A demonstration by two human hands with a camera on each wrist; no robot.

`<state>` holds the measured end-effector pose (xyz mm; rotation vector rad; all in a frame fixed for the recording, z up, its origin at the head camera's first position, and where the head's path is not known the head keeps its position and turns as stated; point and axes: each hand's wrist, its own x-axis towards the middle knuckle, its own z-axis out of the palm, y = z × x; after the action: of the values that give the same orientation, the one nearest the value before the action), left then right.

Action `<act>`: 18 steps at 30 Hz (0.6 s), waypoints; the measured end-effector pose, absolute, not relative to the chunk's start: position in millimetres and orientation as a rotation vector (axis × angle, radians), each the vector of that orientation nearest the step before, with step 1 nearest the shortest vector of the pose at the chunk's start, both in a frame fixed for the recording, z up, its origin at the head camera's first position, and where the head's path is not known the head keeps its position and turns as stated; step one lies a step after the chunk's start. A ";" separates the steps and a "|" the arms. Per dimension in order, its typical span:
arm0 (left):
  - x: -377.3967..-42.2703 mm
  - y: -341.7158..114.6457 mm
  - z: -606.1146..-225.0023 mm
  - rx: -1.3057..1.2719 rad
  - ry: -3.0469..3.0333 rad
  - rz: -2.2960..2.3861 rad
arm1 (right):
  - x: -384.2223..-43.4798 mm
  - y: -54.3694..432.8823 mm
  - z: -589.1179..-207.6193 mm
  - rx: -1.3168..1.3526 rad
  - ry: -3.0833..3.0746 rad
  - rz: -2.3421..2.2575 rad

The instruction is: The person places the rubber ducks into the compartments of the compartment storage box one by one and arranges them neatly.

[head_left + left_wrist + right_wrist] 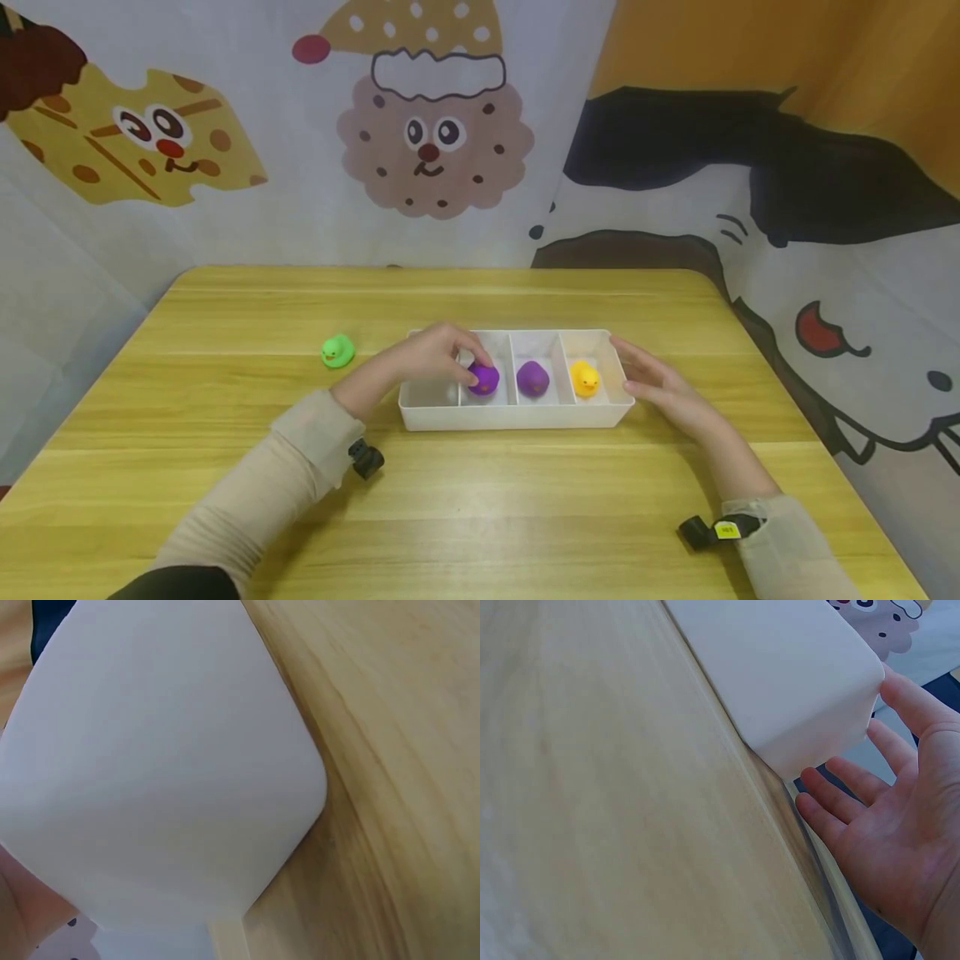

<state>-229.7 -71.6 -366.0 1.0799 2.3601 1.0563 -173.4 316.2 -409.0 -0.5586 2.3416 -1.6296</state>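
A white divided box (pixel 517 418) sits on the table. My left hand (pixel 431 358) reaches over its left end and pinches a dark purple toy duck (pixel 486 382) between thumb and fingers, in the second compartment from the left. In the compartment to the right lies another purple toy (pixel 532 379), and a yellow toy duck (pixel 584 378) sits in the rightmost one. At the box's right end, my right hand (pixel 889 817) touches the wall with thumb and fingertips, its fingers loosely extended. Only a sliver of my left hand (pixel 30 907) shows in the left wrist view, behind the box wall.
A green toy duck (pixel 338 351) stands on the wooden table (pixel 480 517), left of the box and beyond my left forearm. Behind the table's far edge hangs a curtain (pixel 270 233) printed with cartoon figures.
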 end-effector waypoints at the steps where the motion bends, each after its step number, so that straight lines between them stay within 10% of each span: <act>1: -229.7 -71.2 -366.0 1.068 2.364 1.046 | -173.2 316.2 -409.0 -0.558 2.341 -1.630; 18: -233.5 -64.9 -371.2 0.920 2.326 1.032 | -173.7 316.3 -410.4 -0.555 2.342 -1.638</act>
<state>-233.5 -64.9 -371.2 0.9202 2.3259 1.0324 -173.7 316.3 -410.4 -0.5549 2.3418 -1.6380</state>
